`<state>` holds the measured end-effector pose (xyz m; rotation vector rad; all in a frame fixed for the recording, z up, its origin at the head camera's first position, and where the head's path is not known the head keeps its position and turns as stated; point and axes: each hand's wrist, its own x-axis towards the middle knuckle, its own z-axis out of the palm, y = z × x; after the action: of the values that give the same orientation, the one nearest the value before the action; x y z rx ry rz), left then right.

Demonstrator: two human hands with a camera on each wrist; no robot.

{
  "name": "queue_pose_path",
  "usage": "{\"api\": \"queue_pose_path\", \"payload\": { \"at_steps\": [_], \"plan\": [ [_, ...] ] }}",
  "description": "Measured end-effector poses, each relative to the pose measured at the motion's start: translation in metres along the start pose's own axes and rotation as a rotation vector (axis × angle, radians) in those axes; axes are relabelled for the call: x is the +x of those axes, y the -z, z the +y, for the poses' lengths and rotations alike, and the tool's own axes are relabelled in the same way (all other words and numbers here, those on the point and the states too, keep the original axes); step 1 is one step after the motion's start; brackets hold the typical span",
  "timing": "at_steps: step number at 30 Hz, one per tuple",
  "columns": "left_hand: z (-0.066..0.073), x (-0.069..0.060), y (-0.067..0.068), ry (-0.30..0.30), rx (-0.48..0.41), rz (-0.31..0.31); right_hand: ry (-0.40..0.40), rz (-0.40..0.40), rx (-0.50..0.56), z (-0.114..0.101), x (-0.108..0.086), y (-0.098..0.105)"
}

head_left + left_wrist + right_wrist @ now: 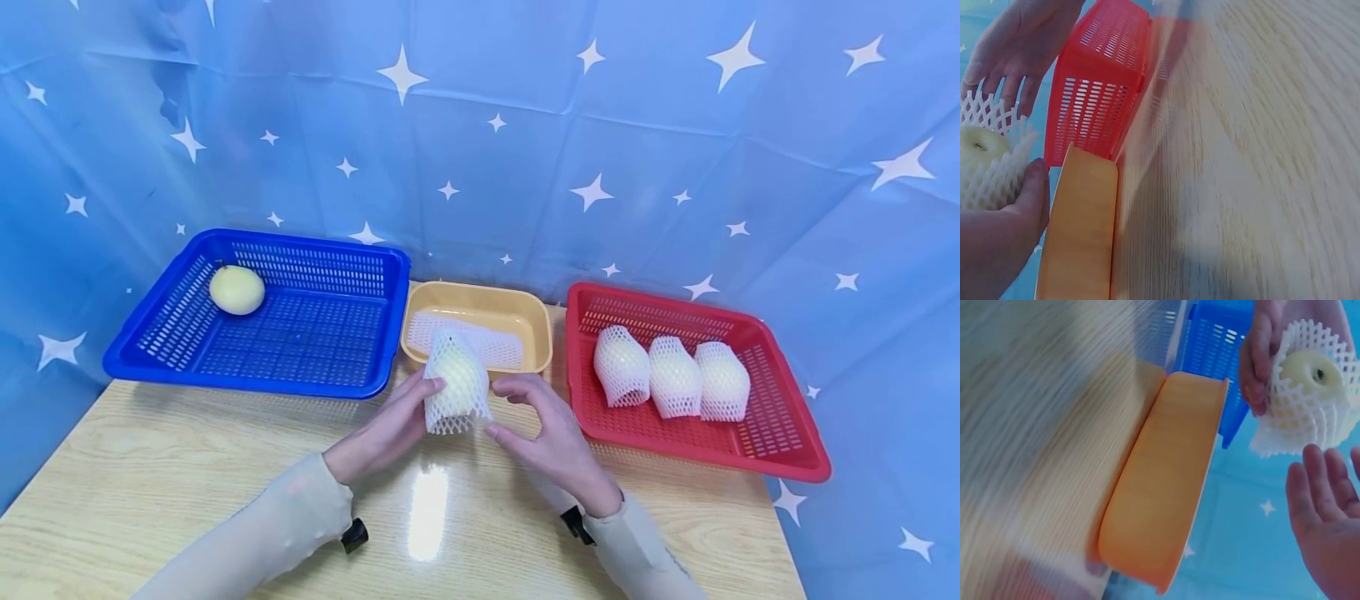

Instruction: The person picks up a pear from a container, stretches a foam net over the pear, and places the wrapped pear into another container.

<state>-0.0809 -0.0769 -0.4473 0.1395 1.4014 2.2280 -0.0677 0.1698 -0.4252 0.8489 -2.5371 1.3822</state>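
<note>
A pale yellow pear (457, 379) sits inside a white foam net sleeve (442, 423), held up over the table by my left hand (393, 421). The left thumb and fingers curve around its side. In the right wrist view, the end of the pear (1310, 372) shows through the sleeve's opening. My right hand (551, 433) is beside the sleeve with its fingers loosely bent and parted. From the right wrist view, the right hand's fingers (1316, 481) come close to the netting; whether they touch it I cannot tell.
A tan tub (525, 304) behind my hands holds flat foam sleeves (498, 348). On the left, a blue basket (300, 385) contains one bare pear (237, 290). A red basket (697, 454) on the right contains three sleeved pears (675, 379). A starry blue curtain (480, 150) hangs behind.
</note>
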Motion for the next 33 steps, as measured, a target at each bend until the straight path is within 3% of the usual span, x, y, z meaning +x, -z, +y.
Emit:
{"api": "queue_pose_path", "payload": {
  "at_steps": [13,18,22,28,33],
  "plan": [
    [0.002,0.001,-0.009,0.019,-0.125,-0.015,0.062,0.053,-0.009,-0.006,0.006,-0.008],
    [0.001,0.003,-0.010,0.012,-0.124,-0.031,0.149,0.095,-0.044,-0.002,0.007,-0.010],
    [0.002,0.004,-0.012,-0.002,-0.111,-0.008,0.218,0.113,-0.074,0.000,0.008,-0.012],
    [0.003,0.007,-0.012,-0.012,-0.095,0.044,0.286,0.040,-0.070,-0.002,0.005,-0.013],
    [0.003,0.007,-0.011,-0.028,-0.060,0.040,0.278,-0.024,-0.080,-0.001,0.001,-0.013]
  ]
}}
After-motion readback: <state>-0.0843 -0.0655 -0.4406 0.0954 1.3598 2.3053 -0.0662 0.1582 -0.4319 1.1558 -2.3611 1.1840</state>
